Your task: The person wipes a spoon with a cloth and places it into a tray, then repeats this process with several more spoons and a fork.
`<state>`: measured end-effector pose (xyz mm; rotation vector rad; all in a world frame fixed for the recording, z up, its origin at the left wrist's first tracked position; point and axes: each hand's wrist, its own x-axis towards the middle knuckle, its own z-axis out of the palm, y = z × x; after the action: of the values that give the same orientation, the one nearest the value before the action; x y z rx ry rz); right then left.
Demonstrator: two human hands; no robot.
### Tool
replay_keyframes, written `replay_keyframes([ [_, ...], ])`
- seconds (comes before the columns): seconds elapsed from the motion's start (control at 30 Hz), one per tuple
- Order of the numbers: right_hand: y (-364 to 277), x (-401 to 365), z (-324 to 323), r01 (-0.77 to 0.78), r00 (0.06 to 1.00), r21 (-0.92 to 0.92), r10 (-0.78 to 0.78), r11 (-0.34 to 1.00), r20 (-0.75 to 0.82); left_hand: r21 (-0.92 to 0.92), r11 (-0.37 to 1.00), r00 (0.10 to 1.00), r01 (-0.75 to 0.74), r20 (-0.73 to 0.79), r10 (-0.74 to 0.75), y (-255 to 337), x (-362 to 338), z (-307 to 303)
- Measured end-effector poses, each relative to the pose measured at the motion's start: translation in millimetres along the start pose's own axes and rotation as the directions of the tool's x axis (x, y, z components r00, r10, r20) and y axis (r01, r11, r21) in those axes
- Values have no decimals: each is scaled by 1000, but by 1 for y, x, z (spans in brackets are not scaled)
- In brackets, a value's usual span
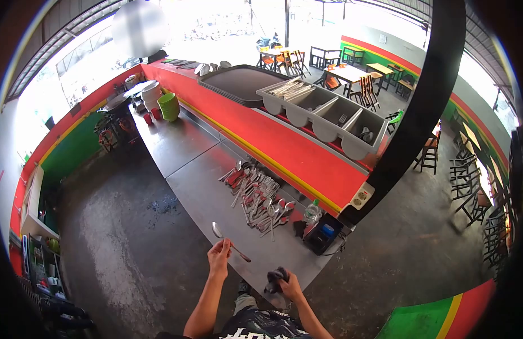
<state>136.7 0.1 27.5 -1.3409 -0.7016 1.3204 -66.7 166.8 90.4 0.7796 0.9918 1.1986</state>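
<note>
A spoon [216, 229] is being held in the left hand [218, 263], the fingertips being closed around its handle while the bowl is being pointed up and away and the handle end is being angled down to the right, above the near part of the metal counter [188, 164]. A dark cloth [277, 279] is being gripped in the right hand [292, 287], whose fingers are being kept closed on its bunched folds; the cloth is being held apart from the spoon, near the counter's near end. Beyond the hands, a loose heap of cutlery [258, 195], with spoons and forks being mixed in many directions, is being borne by the counter. To the right of the heap, a clear bottle [313, 213] and a black device [322, 234] are being supported side by side, near a wall socket [361, 198]. Farther along the counter, a stack of green bowls [168, 106] is being held up beside white containers [151, 95] and red cups [148, 118]. Along the red ledge [199, 93], dark trays [239, 85] are being supported next to a grey divided holder [327, 133], in which pale slender items [291, 89], a fork [343, 118] and spoons are being kept in separate compartments. Past the ledge, tables and chairs are being shown on the floor.
</note>
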Motion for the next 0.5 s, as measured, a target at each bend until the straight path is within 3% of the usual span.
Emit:
replay_keyframes([
  [0.1, 6, 24, 4, 112, 986, 59, -103, 992, -132, 74, 997, 995, 12, 95, -19, 14, 15, 1],
  [0.2, -44, 29, 25, 121, 942, -432, -241, 894, -235, 78, 996, 984, 52, 169, -64, 2, 25, 9],
  [0.27, -28, 35, 30, 73, 877, -799, -420, 598, -235, 55, 992, 963, 110, 243, -120, -6, 28, 18],
  [0.33, -35, 40, 34, 69, 932, -741, -308, 668, -190, 48, 985, 922, 166, 347, -172, -14, 33, 27],
  [0.37, -45, 44, 32, 63, 985, -481, -131, 874, -109, 68, 980, 905, 186, 376, -198, -19, 36, 32],
  [0.4, -58, 45, 32, 2, 1000, -172, 3, 985, 26, 90, 975, 886, 205, 407, -224, -22, 39, 39],
  [0.5, -85, 28, 42, -245, 967, 321, 205, 915, 155, 81, 946, 788, 313, 534, -306, -25, 51, 54],
])
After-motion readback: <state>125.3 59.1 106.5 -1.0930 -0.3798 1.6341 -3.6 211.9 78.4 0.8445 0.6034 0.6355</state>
